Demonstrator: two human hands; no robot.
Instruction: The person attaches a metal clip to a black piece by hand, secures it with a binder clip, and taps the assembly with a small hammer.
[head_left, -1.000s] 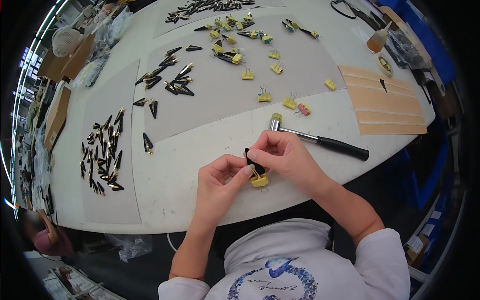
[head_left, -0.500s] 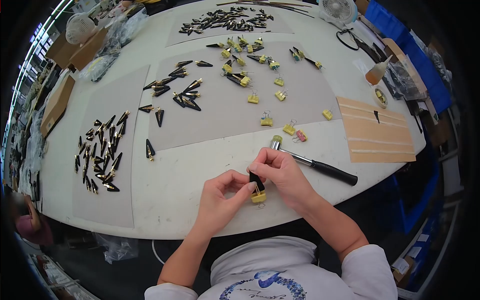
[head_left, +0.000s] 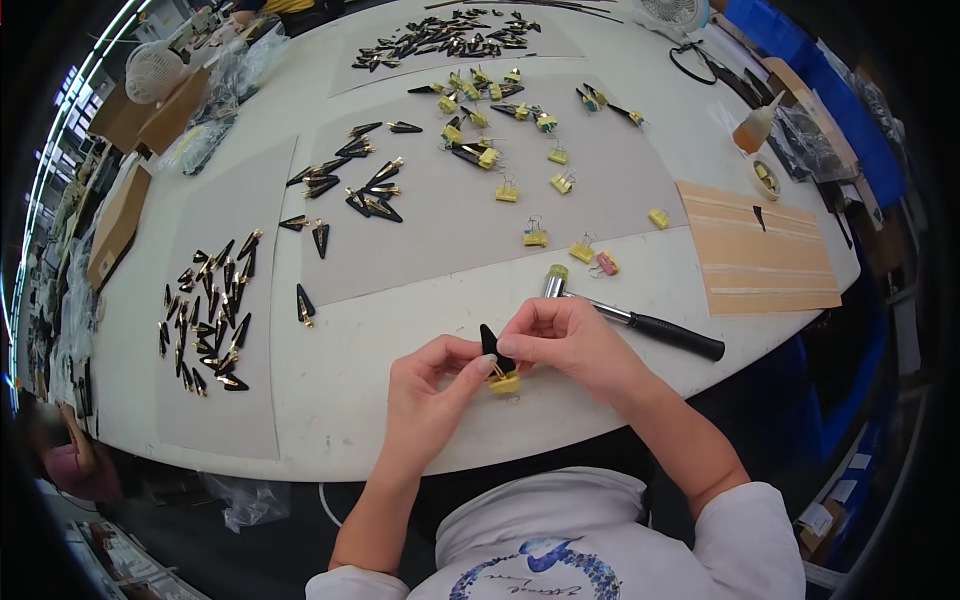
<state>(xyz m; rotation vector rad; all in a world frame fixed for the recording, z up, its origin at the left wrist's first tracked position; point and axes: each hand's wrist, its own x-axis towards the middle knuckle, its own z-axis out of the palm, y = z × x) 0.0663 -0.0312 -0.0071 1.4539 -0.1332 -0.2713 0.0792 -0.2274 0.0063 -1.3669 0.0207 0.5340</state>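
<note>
In front of my chest, a black tapered tab with gold metal fittings points away from me. A yellow binder clip is on its near end. My left hand pinches it from the left, thumb over the gold part. The fingers of my right hand are closed on the tab's right edge, higher up. Just beyond my right hand lies a hammer with a yellowish head and a black grip. Loose yellow binder clips and one pink binder clip rest past it.
Similar black tabs lie in groups at the left, the middle and the far end. Some tabs at the back carry yellow clips. On the right are a tan board with pale strips, a squeeze bottle and a small round container.
The right hand's fingertips have shifted down from the tab's tip to its side, so the tip now shows. The tab leans more to the left. Both hands still hold it.
</note>
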